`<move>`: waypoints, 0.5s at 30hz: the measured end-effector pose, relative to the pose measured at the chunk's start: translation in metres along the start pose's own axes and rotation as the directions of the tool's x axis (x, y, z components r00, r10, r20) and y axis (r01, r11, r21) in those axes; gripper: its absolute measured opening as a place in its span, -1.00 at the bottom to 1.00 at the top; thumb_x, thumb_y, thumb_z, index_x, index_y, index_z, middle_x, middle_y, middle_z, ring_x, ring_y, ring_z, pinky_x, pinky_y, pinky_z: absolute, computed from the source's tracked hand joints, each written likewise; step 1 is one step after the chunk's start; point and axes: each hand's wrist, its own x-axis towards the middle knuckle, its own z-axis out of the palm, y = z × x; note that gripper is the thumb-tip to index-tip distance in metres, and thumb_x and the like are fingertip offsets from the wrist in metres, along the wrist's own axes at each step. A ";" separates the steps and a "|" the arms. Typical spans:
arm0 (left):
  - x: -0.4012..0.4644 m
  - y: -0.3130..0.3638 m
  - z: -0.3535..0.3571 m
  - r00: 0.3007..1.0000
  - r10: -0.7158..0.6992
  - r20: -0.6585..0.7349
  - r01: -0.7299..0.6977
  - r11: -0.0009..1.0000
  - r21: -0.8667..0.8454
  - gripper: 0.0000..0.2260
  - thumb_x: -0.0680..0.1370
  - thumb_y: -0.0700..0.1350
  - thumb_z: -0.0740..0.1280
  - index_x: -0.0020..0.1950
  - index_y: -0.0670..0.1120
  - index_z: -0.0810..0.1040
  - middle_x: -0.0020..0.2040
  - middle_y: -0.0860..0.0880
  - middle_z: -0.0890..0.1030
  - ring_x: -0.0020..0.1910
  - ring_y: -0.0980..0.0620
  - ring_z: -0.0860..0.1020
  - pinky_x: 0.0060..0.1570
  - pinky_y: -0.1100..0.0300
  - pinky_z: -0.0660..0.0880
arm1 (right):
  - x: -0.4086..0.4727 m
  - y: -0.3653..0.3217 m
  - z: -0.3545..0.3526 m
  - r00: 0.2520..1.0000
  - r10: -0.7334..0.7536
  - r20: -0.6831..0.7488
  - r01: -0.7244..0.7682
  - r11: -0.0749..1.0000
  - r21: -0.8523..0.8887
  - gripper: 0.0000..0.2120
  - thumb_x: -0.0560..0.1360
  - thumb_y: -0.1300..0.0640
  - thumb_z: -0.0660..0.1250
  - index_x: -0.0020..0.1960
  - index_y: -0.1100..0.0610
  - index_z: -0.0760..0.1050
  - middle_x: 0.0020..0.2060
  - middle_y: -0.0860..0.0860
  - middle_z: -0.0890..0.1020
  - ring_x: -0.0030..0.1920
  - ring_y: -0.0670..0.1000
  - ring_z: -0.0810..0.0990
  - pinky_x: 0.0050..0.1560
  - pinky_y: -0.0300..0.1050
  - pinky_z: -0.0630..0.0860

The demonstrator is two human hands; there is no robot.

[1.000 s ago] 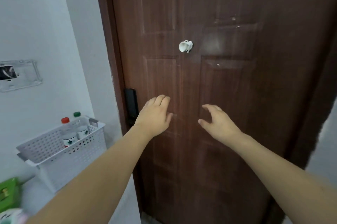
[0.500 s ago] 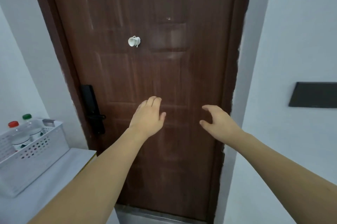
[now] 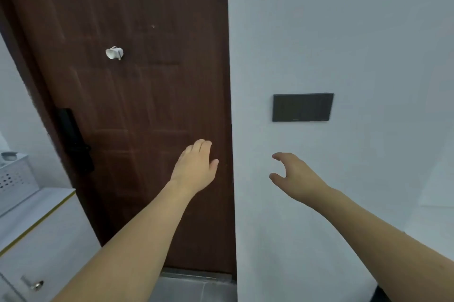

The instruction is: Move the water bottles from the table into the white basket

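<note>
Brown door (image 3: 137,110) fills left-centre; white wall (image 3: 344,43) right. Counter (image 3: 36,215) at lower left carries the white basket (image 3: 14,178), cut by the left edge. Left hand (image 3: 194,169) and right hand (image 3: 297,176), centre: each grip relaxed, empty.

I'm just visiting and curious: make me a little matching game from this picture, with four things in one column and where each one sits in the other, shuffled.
Things:
1. white basket
2. black panel
3. small white hook
4. black lock handle

Places:
A. on the white wall, above the right hand
B. high on the brown door, near its middle
C. at the door's left edge
D. on the white cabinet, far left of the picture

Pairs: 1-D, 2-A, 3-B, 4-C
</note>
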 end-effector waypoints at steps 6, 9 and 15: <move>-0.011 0.076 0.017 0.994 0.094 0.049 -0.095 0.995 0.009 -0.52 0.62 0.01 0.24 0.49 -0.13 0.28 0.46 -0.08 0.36 0.37 -0.11 0.38 0.38 0.04 0.33 | -0.030 0.051 -0.035 0.999 0.048 0.026 -0.048 0.999 -0.010 -0.48 0.57 0.03 0.25 0.49 0.06 0.21 0.47 -0.05 0.27 0.41 -0.01 0.31 0.32 -0.13 0.27; -0.003 0.101 0.023 0.991 0.118 0.055 -0.119 0.993 0.001 -0.52 0.63 0.01 0.22 0.50 -0.14 0.26 0.50 -0.09 0.32 0.40 -0.11 0.36 0.39 0.04 0.31 | -0.038 0.068 -0.047 0.998 0.056 0.004 -0.056 0.998 -0.011 -0.48 0.57 0.03 0.25 0.48 0.06 0.22 0.47 -0.04 0.28 0.40 0.00 0.32 0.30 -0.15 0.27; -0.004 0.173 0.040 0.986 0.142 0.085 -0.142 0.990 -0.014 -0.51 0.64 0.03 0.19 0.53 -0.13 0.23 0.53 -0.10 0.27 0.45 -0.11 0.31 0.42 0.04 0.28 | -0.062 0.120 -0.088 0.997 0.072 -0.015 -0.072 0.996 -0.045 -0.48 0.56 0.03 0.25 0.48 0.08 0.23 0.46 -0.03 0.29 0.39 0.01 0.33 0.33 -0.10 0.30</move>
